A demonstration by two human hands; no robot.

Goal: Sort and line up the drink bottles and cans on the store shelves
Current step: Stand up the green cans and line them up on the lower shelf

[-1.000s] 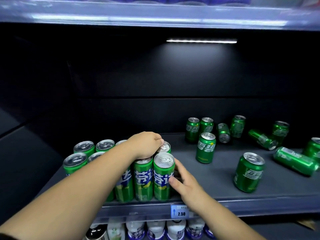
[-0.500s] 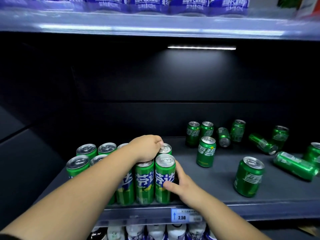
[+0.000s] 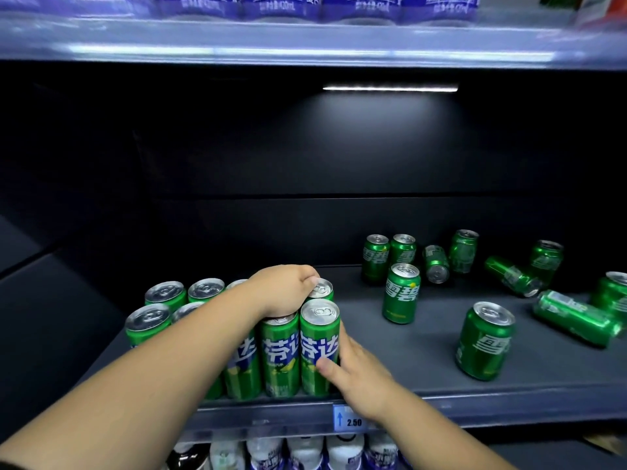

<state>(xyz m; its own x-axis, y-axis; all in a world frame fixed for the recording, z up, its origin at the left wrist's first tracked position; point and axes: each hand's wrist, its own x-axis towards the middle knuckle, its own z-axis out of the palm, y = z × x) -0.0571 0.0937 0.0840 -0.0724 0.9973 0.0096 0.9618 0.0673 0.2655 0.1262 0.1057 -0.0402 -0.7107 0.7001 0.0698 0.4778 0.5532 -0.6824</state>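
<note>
Tall green Fanta cans (image 3: 281, 357) stand in tidy rows at the left of the dark shelf (image 3: 424, 354). My left hand (image 3: 283, 290) rests curled on top of the cans in the second row, its fingertips at the rim of the rear can (image 3: 322, 289). My right hand (image 3: 356, 371) wraps around the side of the front right can (image 3: 319, 347), thumb on its label. Shorter green Sprite cans are scattered to the right: one upright (image 3: 401, 293), another upright (image 3: 485, 340), several standing or lying at the back (image 3: 436, 264).
A can lies on its side at the far right (image 3: 576, 317). A price tag reading 2.50 (image 3: 349, 418) is on the shelf's front edge. White bottles (image 3: 298, 451) fill the shelf below, blue-labelled bottles (image 3: 305, 5) the one above.
Both hands stay on the Fanta group. My right hand has closed more around the front right can; the view has shifted slightly downward.
</note>
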